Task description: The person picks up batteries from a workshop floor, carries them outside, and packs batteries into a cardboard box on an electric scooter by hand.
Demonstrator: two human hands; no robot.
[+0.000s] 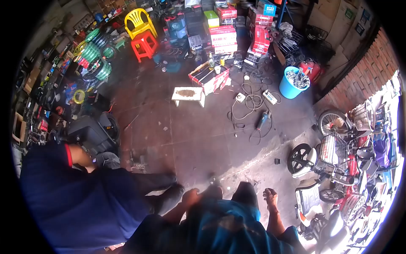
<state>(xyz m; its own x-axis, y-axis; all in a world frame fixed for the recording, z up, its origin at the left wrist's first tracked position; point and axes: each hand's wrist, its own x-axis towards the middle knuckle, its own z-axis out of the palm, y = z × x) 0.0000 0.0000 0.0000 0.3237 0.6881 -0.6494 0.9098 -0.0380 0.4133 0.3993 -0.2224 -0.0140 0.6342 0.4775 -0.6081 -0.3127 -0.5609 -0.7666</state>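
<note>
My left hand (pixel 191 197) hangs low in front of my teal shirt (pixel 228 224), close to my thigh. Its fingers look bent, but blur and shade hide whether they hold anything. On the other side, my right hand (pixel 270 197) hangs beside my leg over the sunlit floor. Its fingers are loosely curled and apart, with nothing visible in them. Next to me on the left, a person in a navy shirt (pixel 80 203) leans forward. That person's arm (pixel 80 156) reaches toward a dark grey scooter-like body (pixel 91 133).
Ahead are a small white stool (pixel 188 95), an open red-and-white box (pixel 218 82), tangled cables (pixel 249 101) and a power tool (pixel 263 120). A blue bucket (pixel 289 88) stands farther right. Bikes (pixel 338 152) line the right side. A red stool (pixel 144 44) and stacked boxes (pixel 223 38) are behind.
</note>
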